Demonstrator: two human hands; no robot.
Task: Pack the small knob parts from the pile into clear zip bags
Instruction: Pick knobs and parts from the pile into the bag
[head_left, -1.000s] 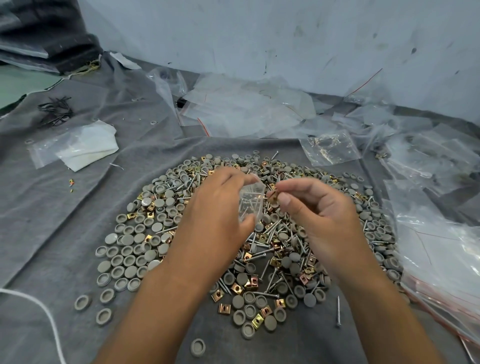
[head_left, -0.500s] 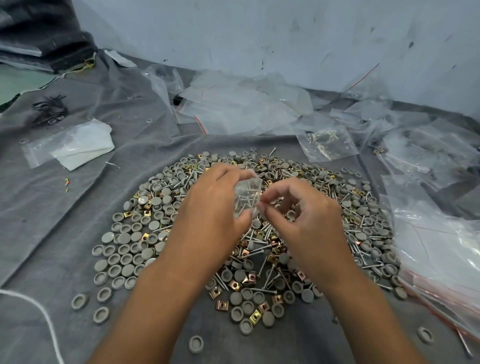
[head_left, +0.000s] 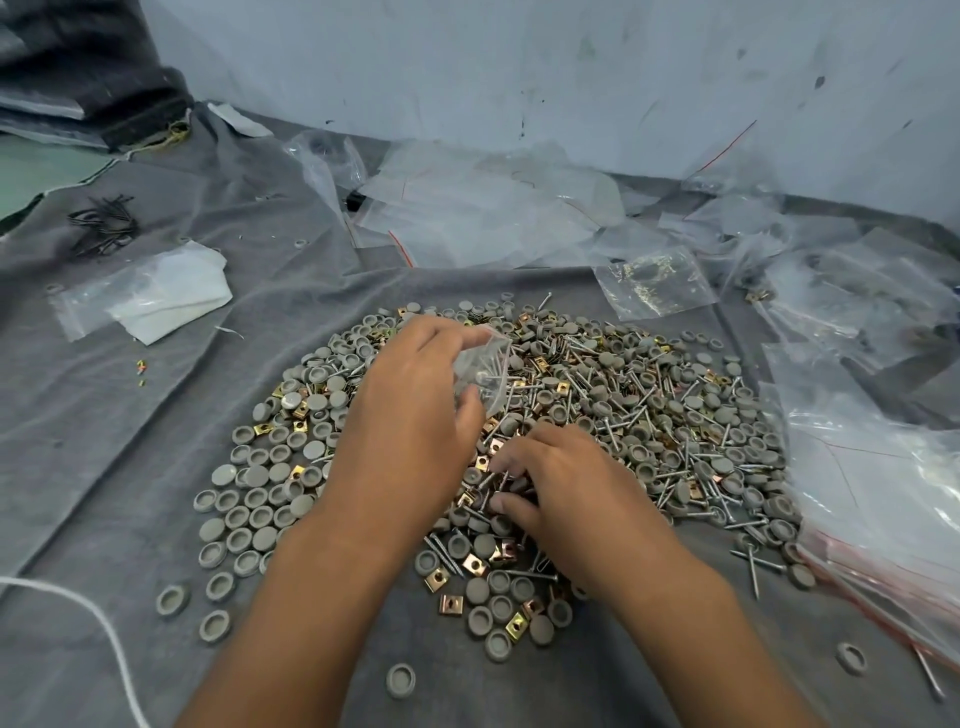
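Observation:
A wide pile (head_left: 649, 415) of grey round knob caps, screws and brass square clips lies on a grey cloth (head_left: 156, 415). My left hand (head_left: 410, 415) holds a small clear zip bag (head_left: 485, 371) with several screws in it just above the pile's middle. My right hand (head_left: 561, 483) is down on the pile below the bag, fingers curled into the parts around the clips and screws; whether it holds any is hidden.
Empty clear zip bags (head_left: 483, 208) are heaped at the back by the wall. Filled bags (head_left: 654, 283) lie at back right, and a stack of red-striped bags (head_left: 883, 509) at the right. A white folded packet (head_left: 156, 296) and a white cord (head_left: 78, 608) lie left.
My right hand left the bag's mouth and dropped down onto the pile. The left hand with the bag lowered slightly toward the pile.

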